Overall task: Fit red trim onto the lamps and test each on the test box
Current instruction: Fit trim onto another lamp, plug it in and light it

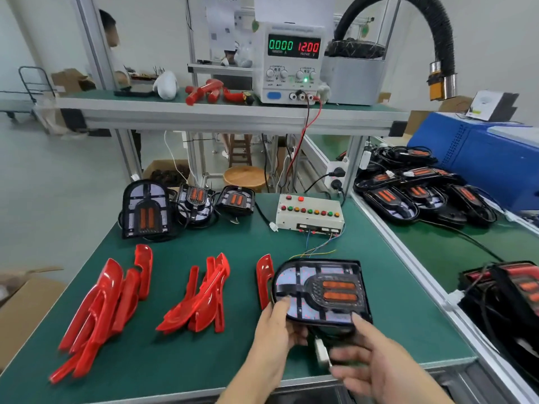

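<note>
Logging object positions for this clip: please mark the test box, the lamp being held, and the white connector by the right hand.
Test box point(309, 213), head view: on its cream top panel.
Held lamp point(320, 290), head view: on its dark inner housing.
White connector point(321, 351), head view: on its plastic body.

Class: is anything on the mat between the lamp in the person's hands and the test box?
Nothing solid. Between the held lamp and the test box lies bare green mat, crossed only by the box's thin coloured wires.
</note>
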{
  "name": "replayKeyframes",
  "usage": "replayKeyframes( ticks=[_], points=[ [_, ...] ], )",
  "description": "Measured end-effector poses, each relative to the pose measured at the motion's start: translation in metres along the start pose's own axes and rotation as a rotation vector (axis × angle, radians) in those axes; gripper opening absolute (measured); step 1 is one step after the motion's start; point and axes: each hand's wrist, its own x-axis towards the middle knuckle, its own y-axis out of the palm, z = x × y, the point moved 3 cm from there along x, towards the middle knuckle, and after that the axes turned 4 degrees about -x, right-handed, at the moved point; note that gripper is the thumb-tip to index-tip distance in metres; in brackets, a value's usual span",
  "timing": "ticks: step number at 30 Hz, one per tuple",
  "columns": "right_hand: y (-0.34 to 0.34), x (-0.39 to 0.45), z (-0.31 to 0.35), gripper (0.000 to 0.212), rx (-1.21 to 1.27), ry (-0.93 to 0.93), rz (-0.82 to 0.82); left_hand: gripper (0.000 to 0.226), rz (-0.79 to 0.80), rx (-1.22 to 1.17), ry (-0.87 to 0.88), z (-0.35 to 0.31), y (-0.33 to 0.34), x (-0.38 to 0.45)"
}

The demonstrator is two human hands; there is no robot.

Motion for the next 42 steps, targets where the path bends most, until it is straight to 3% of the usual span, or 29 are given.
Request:
replayKeyframes(
  ticks=[3,5,7,11,14,16,19,23,26,29,33,39,42],
  points=[
    [-0.035,0.012,0.006,0.062,-0.185,-0.098,-0.187,0.02,0.082,0.126,-0.048,0.003,-0.002,-0.002],
    [-0.045,0.021,0.019,0.043,-0.403,-0.262,-0.333,0.024,0.121,0.188,-0.089,0.0,-0.006,-0.002],
    [-0.042,0.028,0.033,0.037,-0.635,-0.427,-0.42,0.03,0.136,0.223,-0.128,-0.003,-0.011,-0.002],
    [-0.009,0.034,0.065,0.016,-0.814,-0.767,-0.463,0.034,0.129,0.233,-0.119,-0.008,-0.022,-0.005],
    [0.05,0.038,0.088,0.024,-1.02,-0.964,-0.302,0.033,0.129,0.234,-0.102,-0.006,-0.027,-0.008],
    [0.099,0.046,0.097,0.038,-1.35,-0.966,-0.213,0.032,0.129,0.23,-0.099,-0.004,-0.027,-0.008],
    [0.158,0.063,0.108,0.052,-1.757,-0.86,-0.229,0.027,0.125,0.211,-0.111,-0.003,-0.027,-0.008],
    [0.192,0.091,0.112,0.061,-2.053,-0.595,-0.177,0.028,0.165,0.207,-0.14,-0.002,-0.025,-0.009],
    [0.191,0.105,0.102,0.066,-1.99,-0.407,-0.076,0.026,0.176,0.185,-0.125,-0.001,-0.025,-0.009],
    [0.186,0.112,0.098,0.058,-1.852,-0.411,-0.054,0.021,0.19,0.173,-0.115,-0.002,-0.025,-0.007],
    [0.183,0.106,0.116,0.024,-1.619,-0.61,-0.039,0.026,0.211,0.152,-0.126,-0.003,-0.027,-0.005],
    [0.135,0.078,0.177,0.007,-1.288,-0.95,0.103,0.033,0.196,0.09,-0.123,-0.011,-0.045,0.004],
    [0.089,0.074,0.177,0.027,-1.145,-0.921,0.191,0.031,0.195,0.106,-0.074,-0.019,-0.061,0.009]
  ],
)
